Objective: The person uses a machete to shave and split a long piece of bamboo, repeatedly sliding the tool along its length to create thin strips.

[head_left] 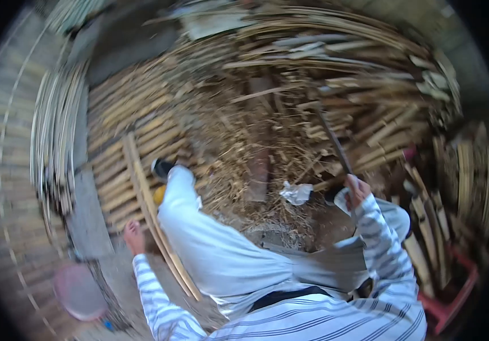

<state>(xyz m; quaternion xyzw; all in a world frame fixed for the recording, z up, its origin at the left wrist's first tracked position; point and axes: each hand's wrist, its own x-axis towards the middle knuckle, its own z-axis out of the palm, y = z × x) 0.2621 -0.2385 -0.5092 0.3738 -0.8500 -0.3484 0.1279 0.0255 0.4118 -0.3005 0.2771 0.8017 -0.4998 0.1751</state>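
Littered floor (325, 228) — long blade (333, 137) in right hand (358, 191) points forward-left.

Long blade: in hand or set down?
In hand: the right hand is closed around the near end of the long blade, which points away from the body.

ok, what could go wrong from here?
1. The long dark blade-like tool could slip: the right hand holds it close to the bent right knee in pale trousers.
2. The long straight tan strips may shift and scrape the left hand, which is right beside them.
3. The loose straw-coloured shavings on the ground might slide underfoot.
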